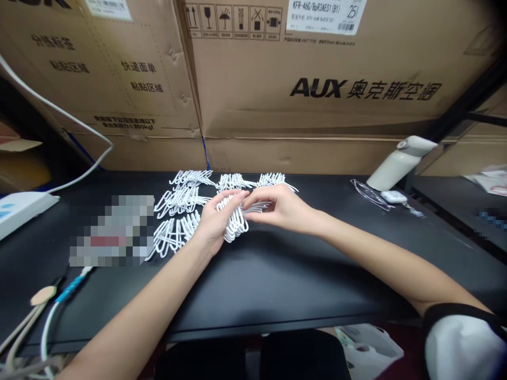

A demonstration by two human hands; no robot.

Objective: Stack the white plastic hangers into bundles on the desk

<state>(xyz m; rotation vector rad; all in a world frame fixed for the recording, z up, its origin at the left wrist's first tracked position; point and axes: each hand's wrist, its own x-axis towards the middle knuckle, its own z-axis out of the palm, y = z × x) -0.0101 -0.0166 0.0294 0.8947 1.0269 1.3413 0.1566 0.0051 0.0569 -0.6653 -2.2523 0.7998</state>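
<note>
My left hand (217,219) is closed round a bundle of white wire hooks (236,224), their bent ends facing me and hanging below the fingers. On the right side of the bundle, my right hand (279,206) pinches the thinner wire ends between thumb and fingers. Behind and to the left of my hands, more white hooks lie on the black table in separate piles: a near-left pile (176,232), a middle-left pile (180,199), a back-left pile (192,178), a back-middle pile (231,181) and a back-right pile (271,179), partly hidden by my right hand.
Large cardboard boxes (317,121) wall off the back of the black table (285,279). A white bottle (396,166) leans at the back right, beside a small white case (394,197). A pixelated object (114,227) and a white cable (49,322) lie left.
</note>
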